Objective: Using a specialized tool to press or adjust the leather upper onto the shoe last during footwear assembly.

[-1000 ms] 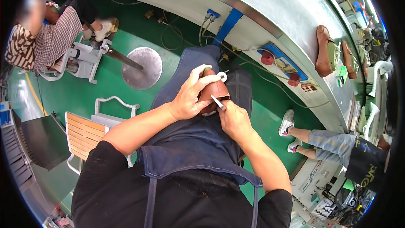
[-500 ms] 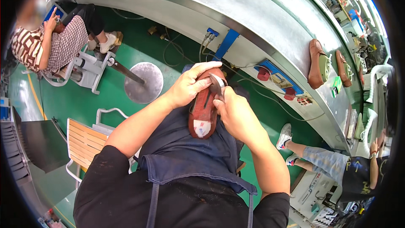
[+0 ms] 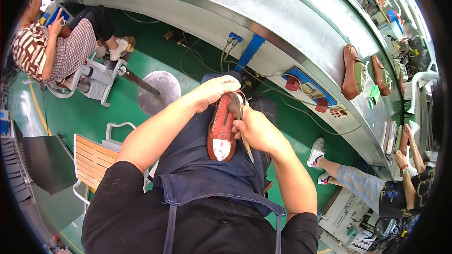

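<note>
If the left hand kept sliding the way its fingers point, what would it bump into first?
Probably the metal tool held by the right hand. The left hand grips the toe of the red shoe, fingers pointing right, though depth is hard to judge.

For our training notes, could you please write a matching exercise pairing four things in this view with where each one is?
Things:
1. red shoe
2. brown shoes
3. round metal plate
4. slatted wooden seat

Places:
A. on the green floor
B. on the curved metal table
C. on the aproned lap, between both hands
D. beside the person's left arm

Pairs: 1-C, 2-B, 3-A, 4-D
</note>
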